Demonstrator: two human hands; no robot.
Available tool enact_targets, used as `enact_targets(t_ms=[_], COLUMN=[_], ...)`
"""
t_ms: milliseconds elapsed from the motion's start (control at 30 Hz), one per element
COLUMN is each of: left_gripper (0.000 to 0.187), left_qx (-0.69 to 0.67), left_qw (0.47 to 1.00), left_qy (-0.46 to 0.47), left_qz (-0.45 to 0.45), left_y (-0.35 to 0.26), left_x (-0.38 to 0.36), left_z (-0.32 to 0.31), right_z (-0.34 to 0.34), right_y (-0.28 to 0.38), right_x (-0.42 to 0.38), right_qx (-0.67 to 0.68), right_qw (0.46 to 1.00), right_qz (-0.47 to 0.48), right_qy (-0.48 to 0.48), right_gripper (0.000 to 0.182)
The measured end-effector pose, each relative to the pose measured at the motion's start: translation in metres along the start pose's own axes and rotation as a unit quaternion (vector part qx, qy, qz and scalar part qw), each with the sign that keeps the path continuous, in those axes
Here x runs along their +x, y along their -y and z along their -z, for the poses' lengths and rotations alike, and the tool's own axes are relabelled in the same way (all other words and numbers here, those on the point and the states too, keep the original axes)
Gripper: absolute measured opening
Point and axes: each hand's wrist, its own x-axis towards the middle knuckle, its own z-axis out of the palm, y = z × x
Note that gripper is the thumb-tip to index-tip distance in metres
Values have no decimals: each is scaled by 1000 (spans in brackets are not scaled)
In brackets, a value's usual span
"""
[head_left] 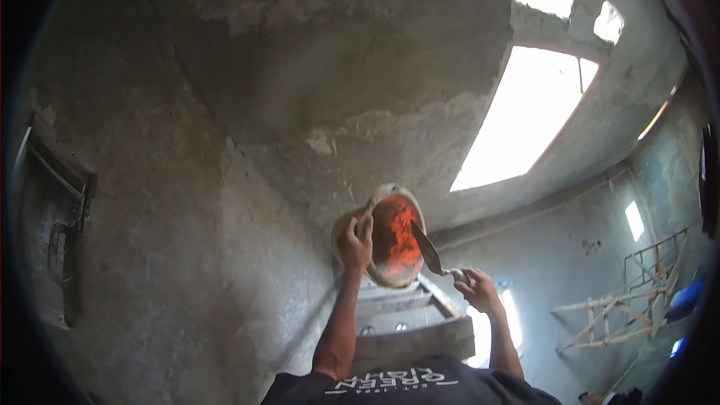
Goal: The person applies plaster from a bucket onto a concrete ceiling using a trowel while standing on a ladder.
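My left hand (355, 241) is closed on the rim of a mortar pan (397, 244), a round basin with a bright orange inside and dull grey smears of mortar. The pan is tilted so its inside faces me. With my right hand (480, 290) I grip the pale handle of a trowel (427, 251). Its pointed metal blade reaches up and left, overlapping the pan's right rim in this view.
Grey plastered walls (270, 217) surround me, with a bright window opening (525, 120) at upper right. Below the pan are wooden planks (412, 339) like scaffolding. A metal scaffold frame (622, 307) stands at the right. A recessed box (56, 232) sits in the left wall.
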Motion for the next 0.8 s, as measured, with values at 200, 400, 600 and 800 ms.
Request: enact_targets(t_ms=[200,400,600,800], left_gripper=[39,40,37,27], left_qx=[-91,-113,-124,-95], left_qw=[991,985,983,984], left_qy=[91,133,133,152], left_qz=[25,-2,-15,14], left_y=[-49,-86,-104,-107], left_x=[25,22,9,16], left_z=[87,144,159,165], right_z=[-21,-39,-59,-46], right_y=[42,81,120,105], right_x=[6,38,14,3], right_qx=[24,48,-43,-44], right_qw=[999,996,999,987], right_qz=[-5,68,24,127], right_qy=[44,15,19,85], right_gripper=[33,35,39,34])
